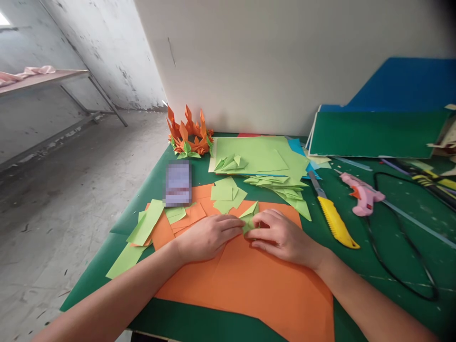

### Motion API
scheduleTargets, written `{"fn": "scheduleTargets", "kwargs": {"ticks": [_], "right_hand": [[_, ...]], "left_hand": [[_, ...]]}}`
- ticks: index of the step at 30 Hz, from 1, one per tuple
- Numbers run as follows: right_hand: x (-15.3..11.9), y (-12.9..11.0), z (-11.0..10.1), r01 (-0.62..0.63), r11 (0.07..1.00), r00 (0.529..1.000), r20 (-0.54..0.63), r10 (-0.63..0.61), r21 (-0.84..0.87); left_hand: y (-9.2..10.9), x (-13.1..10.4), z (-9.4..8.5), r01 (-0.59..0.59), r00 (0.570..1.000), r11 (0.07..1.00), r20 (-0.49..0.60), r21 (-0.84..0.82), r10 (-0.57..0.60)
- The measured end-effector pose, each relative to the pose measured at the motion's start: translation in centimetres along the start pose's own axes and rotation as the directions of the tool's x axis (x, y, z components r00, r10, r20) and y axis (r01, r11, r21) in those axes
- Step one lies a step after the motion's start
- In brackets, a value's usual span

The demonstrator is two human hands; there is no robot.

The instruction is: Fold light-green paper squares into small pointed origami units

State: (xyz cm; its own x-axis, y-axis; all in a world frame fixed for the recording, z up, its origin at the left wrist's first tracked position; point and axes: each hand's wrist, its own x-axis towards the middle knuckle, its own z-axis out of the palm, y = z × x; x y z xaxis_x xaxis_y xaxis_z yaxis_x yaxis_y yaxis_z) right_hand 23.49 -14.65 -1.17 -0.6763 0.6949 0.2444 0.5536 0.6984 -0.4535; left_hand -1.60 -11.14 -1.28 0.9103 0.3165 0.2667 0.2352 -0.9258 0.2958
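Observation:
My left hand (217,233) and my right hand (276,233) meet over an orange paper sheet (249,285). Between their fingertips is a small folded piece of green paper (251,217), its pointed tip standing up. Both hands are closed on it, the left from one side and the right from the other. Just beyond them lie small green paper squares (228,194). A stack of folded green paper pieces (281,186) rests to the right of these. Cut green strips (146,223) and orange pieces (188,217) are left of my left hand.
An orange paper crown-like ornament (188,135) stands at the back left, behind a blurred purple rectangle (178,183). Large green sheets (256,149) lie at the back. On the right are a yellow utility knife (335,221), blade out, and a pink glue gun (363,192) with a black cord.

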Motion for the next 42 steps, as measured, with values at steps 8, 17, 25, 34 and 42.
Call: {"fn": "scheduleTargets", "kwargs": {"ticks": [8, 17, 25, 34, 42], "right_hand": [[-0.23, 0.47, 0.1, 0.067, 0.996, 0.998, 0.008, -0.067, -0.055], [-0.31, 0.59, -0.26, 0.127, 0.986, 0.989, 0.083, -0.118, -0.106], [-0.16, 0.44, -0.25, 0.1, 0.992, 0.993, 0.068, -0.095, -0.08], [-0.2, 0.52, -0.25, 0.086, 0.994, 0.992, 0.097, -0.079, -0.073], [-0.24, 0.55, -0.55, 0.117, 0.991, 0.988, 0.109, -0.109, -0.07]], "left_hand": [[0.1, 0.17, -0.04, 0.002, 1.0, 1.0, -0.019, 0.01, -0.002], [0.0, 0.03, 0.22, 0.002, 1.0, 0.998, -0.022, 0.069, -0.001], [0.3, 0.07, 0.24, 0.016, 0.999, 0.991, -0.035, 0.135, -0.011], [0.22, 0.07, 0.4, 0.01, 0.996, 0.996, -0.086, 0.083, -0.002], [0.27, 0.12, 0.23, 0.007, 0.994, 0.997, -0.106, 0.073, 0.001]]}}
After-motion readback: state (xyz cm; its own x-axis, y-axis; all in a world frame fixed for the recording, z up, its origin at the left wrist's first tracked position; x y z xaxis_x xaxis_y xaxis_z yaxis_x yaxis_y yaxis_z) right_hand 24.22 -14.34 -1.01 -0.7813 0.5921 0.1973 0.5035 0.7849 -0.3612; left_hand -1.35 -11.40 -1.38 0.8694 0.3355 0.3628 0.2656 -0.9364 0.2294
